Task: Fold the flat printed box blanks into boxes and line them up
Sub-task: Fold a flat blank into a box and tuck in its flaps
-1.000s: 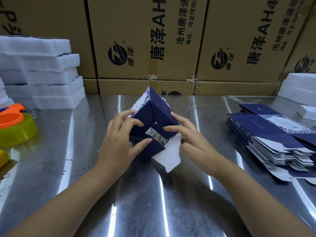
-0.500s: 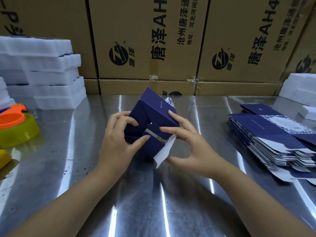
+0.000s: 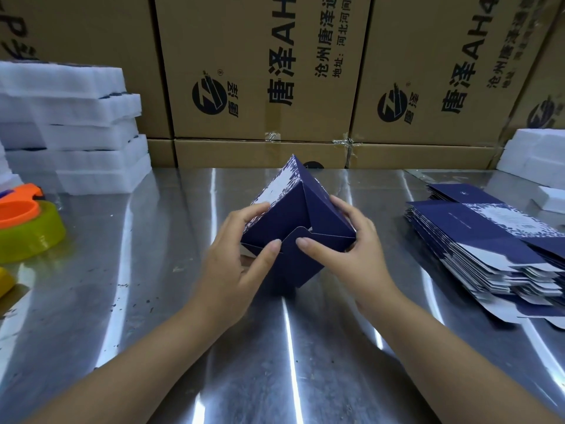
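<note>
A navy blue box [image 3: 293, 209] with a white floral panel on its left side is tilted on one corner over the middle of the steel table [image 3: 122, 301]. Its end flaps are folded in, and a rounded tab overlaps the others. My left hand [image 3: 235, 258] grips the box's left side, thumb on the lower flap. My right hand [image 3: 345, 249] holds the right side with its thumb pressing the tab. A stack of flat navy box blanks [image 3: 489, 240] lies on the table at the right.
White foam inserts [image 3: 67, 127] are piled at the back left and more foam [image 3: 538, 154] at the back right. Orange and yellow-green tape rolls [image 3: 27, 228] sit at the left edge. Brown cartons [image 3: 263, 71] wall off the back.
The box has turned in my hands. The white flap that hung open at the bottom is now folded in, and both thumbs have moved onto the closed end.
</note>
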